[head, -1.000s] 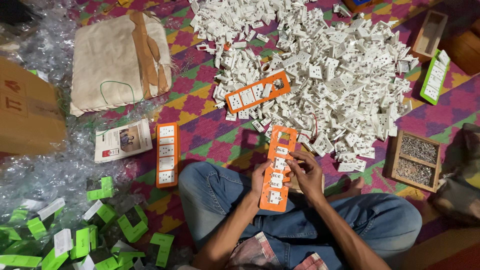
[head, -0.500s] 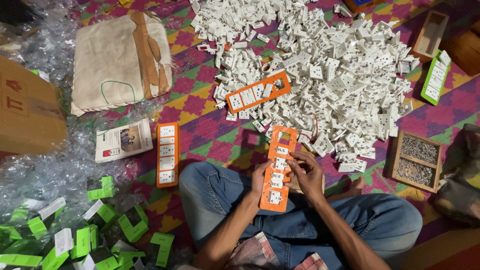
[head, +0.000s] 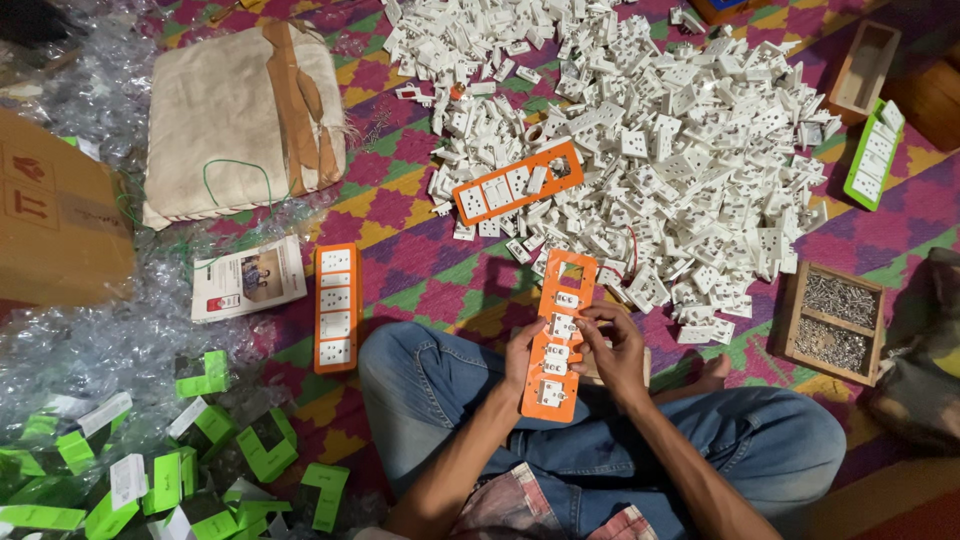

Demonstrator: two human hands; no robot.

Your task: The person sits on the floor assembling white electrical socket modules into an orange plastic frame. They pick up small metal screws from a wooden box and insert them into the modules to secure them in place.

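I hold a long orange switchboard plate upright over my lap, with white socket modules set in most of its slots and the top slot open. My left hand grips its left edge. My right hand holds the right edge, with fingertips pressing on a white module near the plate's middle. A large heap of loose white socket modules lies just beyond the plate on the patterned mat.
Two more filled orange plates lie on the mat, one to my left and one on the heap. A wooden box of screws sits at right. Green plates, a cardboard box, a sack and a leaflet lie left.
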